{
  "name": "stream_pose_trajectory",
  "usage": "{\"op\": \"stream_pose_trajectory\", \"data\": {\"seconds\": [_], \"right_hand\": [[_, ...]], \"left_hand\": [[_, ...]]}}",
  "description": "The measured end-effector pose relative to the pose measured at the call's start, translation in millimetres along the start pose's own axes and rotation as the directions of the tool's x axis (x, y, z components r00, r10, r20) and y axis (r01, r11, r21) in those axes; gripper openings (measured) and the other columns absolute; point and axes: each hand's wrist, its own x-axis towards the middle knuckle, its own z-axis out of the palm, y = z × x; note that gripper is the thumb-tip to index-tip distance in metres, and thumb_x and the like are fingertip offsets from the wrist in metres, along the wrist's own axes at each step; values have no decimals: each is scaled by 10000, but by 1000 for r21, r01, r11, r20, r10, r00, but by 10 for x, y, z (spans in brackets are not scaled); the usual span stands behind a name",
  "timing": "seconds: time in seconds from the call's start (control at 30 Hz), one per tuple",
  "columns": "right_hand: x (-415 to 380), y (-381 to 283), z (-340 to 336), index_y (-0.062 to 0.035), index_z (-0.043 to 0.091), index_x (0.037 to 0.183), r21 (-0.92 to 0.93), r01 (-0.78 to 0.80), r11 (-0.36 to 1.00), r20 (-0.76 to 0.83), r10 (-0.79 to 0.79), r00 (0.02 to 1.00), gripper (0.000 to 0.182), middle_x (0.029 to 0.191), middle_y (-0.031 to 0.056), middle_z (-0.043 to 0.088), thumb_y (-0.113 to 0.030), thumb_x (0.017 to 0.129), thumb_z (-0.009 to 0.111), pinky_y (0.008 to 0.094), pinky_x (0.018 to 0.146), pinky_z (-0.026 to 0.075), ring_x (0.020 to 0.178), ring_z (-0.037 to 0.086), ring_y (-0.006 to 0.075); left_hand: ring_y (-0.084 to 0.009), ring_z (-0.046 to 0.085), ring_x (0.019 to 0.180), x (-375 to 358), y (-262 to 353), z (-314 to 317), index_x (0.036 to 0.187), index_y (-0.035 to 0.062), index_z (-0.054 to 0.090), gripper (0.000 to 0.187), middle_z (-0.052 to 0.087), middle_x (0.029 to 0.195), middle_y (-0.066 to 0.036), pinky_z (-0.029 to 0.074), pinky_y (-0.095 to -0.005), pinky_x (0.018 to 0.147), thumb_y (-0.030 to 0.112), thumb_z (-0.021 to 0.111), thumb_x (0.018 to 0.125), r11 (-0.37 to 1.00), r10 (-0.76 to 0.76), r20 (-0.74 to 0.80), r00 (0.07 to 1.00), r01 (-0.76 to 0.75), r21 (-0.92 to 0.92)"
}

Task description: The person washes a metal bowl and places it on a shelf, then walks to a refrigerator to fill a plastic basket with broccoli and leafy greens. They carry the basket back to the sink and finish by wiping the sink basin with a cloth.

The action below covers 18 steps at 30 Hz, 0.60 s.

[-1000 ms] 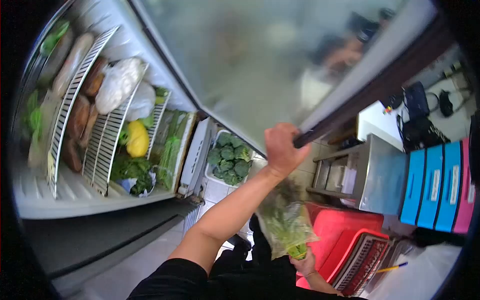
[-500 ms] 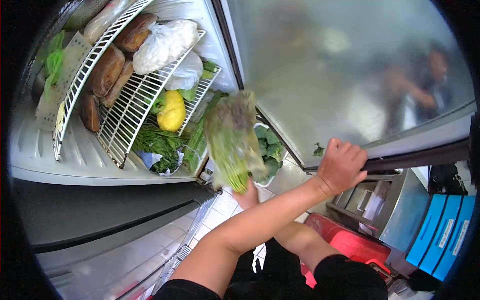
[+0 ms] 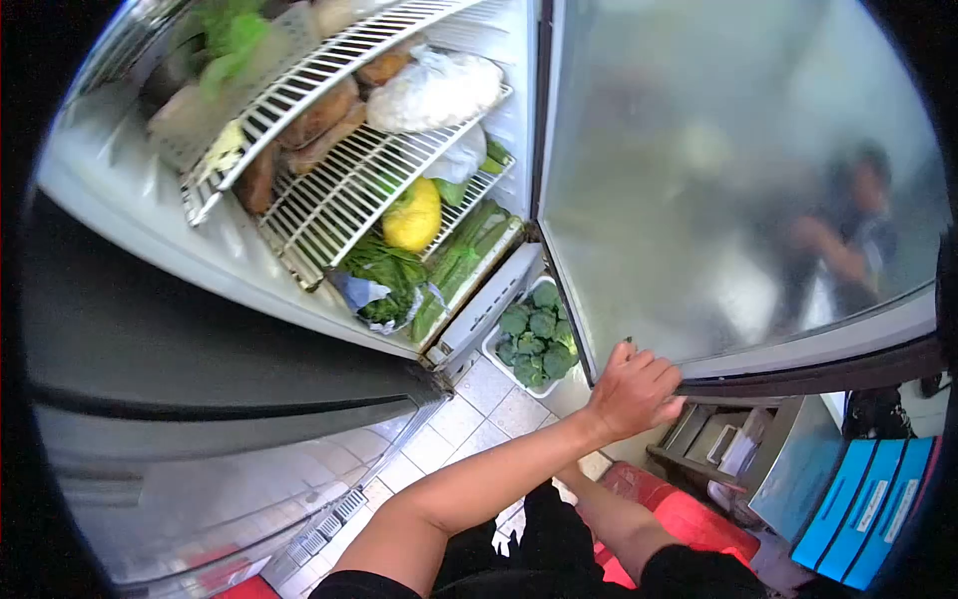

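My left hand (image 3: 636, 387) is closed round the lower edge of the open glass fridge door (image 3: 679, 270). A small green leaf scrap sticks to the glass by its fingers. The left forearm crosses over my right arm (image 3: 624, 514), and my right hand lies hidden behind it, so its fingers do not show. Just past the left forearm, a white basket (image 3: 491, 346) of broccoli (image 3: 539, 339) sits on the floor beside the fridge. Inside the fridge (image 3: 329, 334), leafy greens (image 3: 384, 275) and long green stalks (image 3: 464, 262) lie at the bottom.
Wire shelves (image 3: 349, 190) hold a yellow fruit or squash (image 3: 412, 216), a white bag (image 3: 439, 92) and wrapped brown packages (image 3: 319, 115). A red bin (image 3: 689, 509) stands low right, near a metal cabinet (image 3: 798, 459) and blue boxes (image 3: 863, 514). A person shows as a reflection in the fogged door.
The bagged green stalks my right hand held are out of sight, and that hand has drawn back behind my left forearm. The fridge has shifted rightward in view. My left hand keeps the door.
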Motion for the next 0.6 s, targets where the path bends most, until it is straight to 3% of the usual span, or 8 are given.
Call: {"op": "stream_pose_trajectory", "data": {"seconds": [0.03, 0.07, 0.23, 0.3, 0.4, 0.47, 0.5, 0.6], "right_hand": [[-396, 880, -434, -33, 591, 1179, -319, -414, 852, -155, 384, 910, 398, 1233, 153, 606, -227, 849, 700, 391, 978, 448, 1149, 565, 255], [-734, 582, -757, -15, 613, 1102, -330, -498, 802, -287, 418, 862, 349, 1101, 144, 654, -229, 841, 703, 363, 919, 480, 1047, 613, 230], [-980, -478, -1435, -73, 524, 1288, -133, -157, 979, -512, 68, 857, 423, 1088, 98, 618, -86, 877, 623, 305, 799, 502, 930, 605, 172], [-743, -1500, -1355, -88, 396, 1410, -192, 3, 981, -417, -84, 905, 615, 1237, 122, 539, -55, 844, 636, 314, 805, 502, 926, 600, 187], [-216, -2158, -879, -97, 229, 1505, -402, 329, 855, -226, -440, 869, 818, 1440, 167, 381, -30, 801, 641, 335, 795, 511, 855, 596, 202], [221, -1983, -499, -103, 186, 1520, -386, 212, 898, -343, -353, 871, 856, 1476, 168, 331, -28, 797, 637, 343, 790, 516, 909, 587, 215], [223, -2029, -356, -106, 164, 1527, -367, 149, 918, -402, -301, 865, 875, 1494, 168, 305, -27, 794, 636, 346, 788, 519, 936, 582, 222], [-125, -2451, -74, -124, 138, 1540, -363, 173, 915, -231, -269, 935, 909, 1491, 193, 284, -31, 790, 642, 345, 764, 533, 997, 579, 257]], "left_hand": [[-209, 526, 704, -78, -18, -70, 744, 128, 530, 289, 508, 708, -15, 355, -381, 705, 316, 744, 693, 999, 4, -13, 1000, -4, 49], [-212, 536, 700, -164, -41, -142, 733, 130, 537, 286, 521, 704, -17, 359, -382, 704, 327, 743, 718, 995, 10, -28, 1000, -8, 99], [-256, 596, 703, -1007, -212, -644, 721, 122, 586, 282, 600, 716, -60, 399, -403, 726, 363, 718, 789, 922, -379, 86, 921, 369, 116], [-319, 629, 771, -1596, -353, -950, 821, 73, 604, 323, 641, 777, -95, 451, -451, 692, 385, 688, 803, 821, -569, 257, 781, 558, 120], [-378, 639, 912, -2671, -476, -1451, 930, 64, 611, 424, 667, 954, -174, 510, -476, 770, 470, 653, 815, 537, -823, 426, 376, 758, 369], [-379, 620, 1019, -3710, -794, -1627, 1013, 52, 656, 545, 654, 1071, -207, 498, -482, 838, 555, 638, 802, 490, -843, 502, 194, 661, 568], [-398, 633, 944, -4716, -1125, -1598, 853, 18, 695, 577, 665, 972, -227, 491, -510, 816, 563, 510, 885, 527, -845, 435, 311, 622, 579], [-264, 619, 629, -5272, -634, -2352, 705, 40, 676, 488, 664, 727, -154, 484, -447, 599, 515, 654, 815, 24, -967, 224, -121, 832, 554]]}}
